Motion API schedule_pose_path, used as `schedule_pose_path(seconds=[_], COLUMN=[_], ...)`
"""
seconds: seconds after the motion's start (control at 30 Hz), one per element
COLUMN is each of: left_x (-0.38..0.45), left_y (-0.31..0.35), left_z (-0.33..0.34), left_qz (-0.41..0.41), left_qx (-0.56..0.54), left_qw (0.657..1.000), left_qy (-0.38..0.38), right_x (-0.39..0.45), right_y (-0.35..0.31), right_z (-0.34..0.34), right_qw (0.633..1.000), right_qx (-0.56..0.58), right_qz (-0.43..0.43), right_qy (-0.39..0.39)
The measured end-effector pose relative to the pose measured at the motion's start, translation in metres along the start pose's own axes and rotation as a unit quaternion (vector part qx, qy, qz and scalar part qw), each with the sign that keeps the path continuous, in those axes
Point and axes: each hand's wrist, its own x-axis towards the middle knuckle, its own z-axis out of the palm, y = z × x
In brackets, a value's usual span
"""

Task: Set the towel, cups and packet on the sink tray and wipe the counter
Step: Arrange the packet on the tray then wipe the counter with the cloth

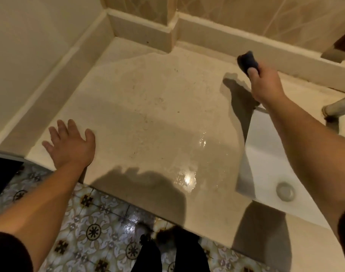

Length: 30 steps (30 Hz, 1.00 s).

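Observation:
A beige stone counter [148,107] fills the middle of the head view, with wet shiny patches near its front edge. My right hand [265,85] is raised above the counter's back right part, closed around a dark blue cloth [247,60] that is blurred. My left hand [69,143] lies flat on the counter's front left corner, fingers spread, holding nothing. No towel, cups or packet show on the counter.
A white sink basin [265,163] with a round drain [285,191] sits at the right, a metal tap [340,105] above it. A raised ledge [226,38] and tiled wall run along the back. Patterned floor tiles [93,228] lie below the front edge.

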Motion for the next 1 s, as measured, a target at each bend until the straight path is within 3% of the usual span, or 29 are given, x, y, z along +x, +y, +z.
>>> schedule_pose_path(seconds=[0.13,0.2,0.4,0.53,0.7,1.0], left_x=[-0.001,0.000,0.004,0.007,0.002,0.000], left_y=[0.004,0.003,0.006,0.004,0.004,0.000], left_z=[0.002,0.002,0.002,0.003,0.005,0.002], left_qz=[0.004,0.003,-0.001,-0.010,-0.001,0.013], left_qx=[0.005,0.004,0.007,-0.002,-0.004,-0.003], left_qw=[1.000,1.000,1.000,1.000,1.000,0.999], left_qy=[0.014,0.017,0.021,0.009,-0.013,-0.043], right_x=[0.032,0.037,-0.022,-0.137,-0.283,-0.396], right_y=[0.033,0.035,0.024,0.005,0.000,-0.035], right_z=[0.049,0.062,0.064,0.063,0.062,0.069], right_qw=[0.966,0.943,0.926,0.920,0.923,0.942], right_qx=[-0.166,-0.225,-0.198,-0.142,-0.116,-0.090], right_qz=[-0.170,-0.225,-0.289,-0.309,-0.294,-0.239], right_qy=[-0.105,-0.101,-0.138,-0.197,-0.218,-0.218])
